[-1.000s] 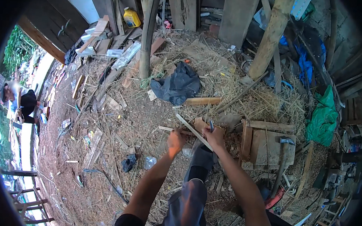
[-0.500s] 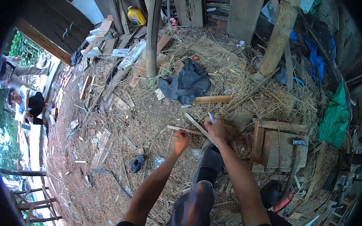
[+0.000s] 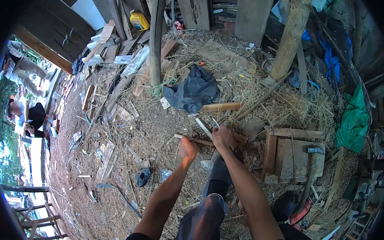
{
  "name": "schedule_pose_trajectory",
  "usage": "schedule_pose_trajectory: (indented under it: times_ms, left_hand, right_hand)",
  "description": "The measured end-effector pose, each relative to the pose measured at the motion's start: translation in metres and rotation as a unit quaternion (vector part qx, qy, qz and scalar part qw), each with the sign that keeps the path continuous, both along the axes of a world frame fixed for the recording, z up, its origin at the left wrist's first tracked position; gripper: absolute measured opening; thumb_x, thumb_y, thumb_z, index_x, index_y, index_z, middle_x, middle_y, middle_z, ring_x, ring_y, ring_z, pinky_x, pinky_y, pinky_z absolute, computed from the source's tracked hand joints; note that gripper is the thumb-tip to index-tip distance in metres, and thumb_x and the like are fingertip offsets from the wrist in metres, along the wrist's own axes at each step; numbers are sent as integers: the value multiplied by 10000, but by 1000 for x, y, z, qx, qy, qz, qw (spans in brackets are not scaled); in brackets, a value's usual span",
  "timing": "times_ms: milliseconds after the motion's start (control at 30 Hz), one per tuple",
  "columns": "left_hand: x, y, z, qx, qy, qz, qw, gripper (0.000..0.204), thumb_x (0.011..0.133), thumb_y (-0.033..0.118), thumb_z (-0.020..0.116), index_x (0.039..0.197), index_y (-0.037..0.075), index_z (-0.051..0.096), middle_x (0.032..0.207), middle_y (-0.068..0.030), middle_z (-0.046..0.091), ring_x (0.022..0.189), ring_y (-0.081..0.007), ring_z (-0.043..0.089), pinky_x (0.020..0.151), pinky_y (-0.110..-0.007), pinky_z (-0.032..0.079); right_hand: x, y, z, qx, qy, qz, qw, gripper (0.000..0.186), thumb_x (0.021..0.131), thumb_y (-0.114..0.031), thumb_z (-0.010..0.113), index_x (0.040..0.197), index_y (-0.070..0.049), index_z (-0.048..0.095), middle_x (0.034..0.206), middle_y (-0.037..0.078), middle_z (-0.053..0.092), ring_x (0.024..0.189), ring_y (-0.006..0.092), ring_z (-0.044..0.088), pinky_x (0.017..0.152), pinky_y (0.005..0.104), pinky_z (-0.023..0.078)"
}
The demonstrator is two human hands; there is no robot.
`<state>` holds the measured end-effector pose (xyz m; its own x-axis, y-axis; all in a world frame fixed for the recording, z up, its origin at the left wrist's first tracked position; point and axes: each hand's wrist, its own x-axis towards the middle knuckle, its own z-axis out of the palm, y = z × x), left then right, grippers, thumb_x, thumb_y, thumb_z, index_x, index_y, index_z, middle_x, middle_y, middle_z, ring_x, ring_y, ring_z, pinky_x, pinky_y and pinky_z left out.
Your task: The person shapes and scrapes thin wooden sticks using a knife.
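My left hand (image 3: 188,149) is closed at the left end of a thin wooden strip (image 3: 204,142) lying roughly crosswise in front of my boot. My right hand (image 3: 223,137) is closed beside it, with a slim pale pen-like tool (image 3: 216,123) sticking up from the fingers. A straight, flat light-coloured strip like a ruler (image 3: 204,126) slants across the wood under my right hand; its lower end is hidden there. My dark boot (image 3: 219,173) stands just below both hands.
A wooden frame with a panel (image 3: 292,158) and a hammer (image 3: 315,150) on it lie to the right. Ahead are a black plastic bag (image 3: 192,90), a wooden block (image 3: 221,107) and posts (image 3: 156,40). Straw and scraps litter the ground. A person (image 3: 31,116) sits far left.
My left hand has shifted slightly left and turned knuckles-up over the wooden strip. My right hand has moved a little left and down, and the pen-like tool in it has tilted left.
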<state>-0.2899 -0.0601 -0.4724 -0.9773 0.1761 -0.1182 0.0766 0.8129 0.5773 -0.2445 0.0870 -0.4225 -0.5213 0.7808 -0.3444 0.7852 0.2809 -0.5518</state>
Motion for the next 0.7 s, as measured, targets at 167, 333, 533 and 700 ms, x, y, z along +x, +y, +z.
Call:
schedule_pose_trajectory:
  times_ms: [167, 333, 533, 700]
  left_hand:
    - [2, 5, 20, 103, 60, 4, 993, 194, 771, 125, 595, 905, 3, 529, 792, -178, 617, 690, -334, 634, 605, -414, 497]
    - [4, 19, 69, 380, -126, 40, 915, 147, 899, 63, 482, 1010, -10, 422, 869, -116, 529, 664, -170, 618, 539, -282, 502]
    - [45, 26, 85, 498, -120, 54, 857, 84, 930, 79, 462, 964, 40, 396, 814, -55, 482, 571, -87, 472, 468, -244, 417]
    - [105, 12, 104, 358, -150, -55, 920, 174, 914, 123, 520, 1031, 23, 439, 818, -55, 506, 631, -105, 486, 556, -248, 429]
  right_hand:
    - [23, 18, 4, -20, 119, 3, 993, 295, 835, -310, 586, 983, -59, 630, 839, 174, 654, 799, 344, 634, 674, 456, 481]
    - [28, 9, 27, 4, 193, 14, 981, 268, 856, -270, 584, 1020, -62, 622, 857, 152, 658, 801, 332, 633, 674, 427, 484]
    - [27, 21, 75, -10, 327, -40, 944, 176, 833, -215, 624, 908, -57, 647, 768, 154, 645, 731, 320, 635, 632, 387, 481]
    - [55, 33, 41, -48, 188, -34, 980, 260, 797, -285, 635, 870, -36, 656, 752, 171, 643, 719, 350, 628, 639, 416, 477]
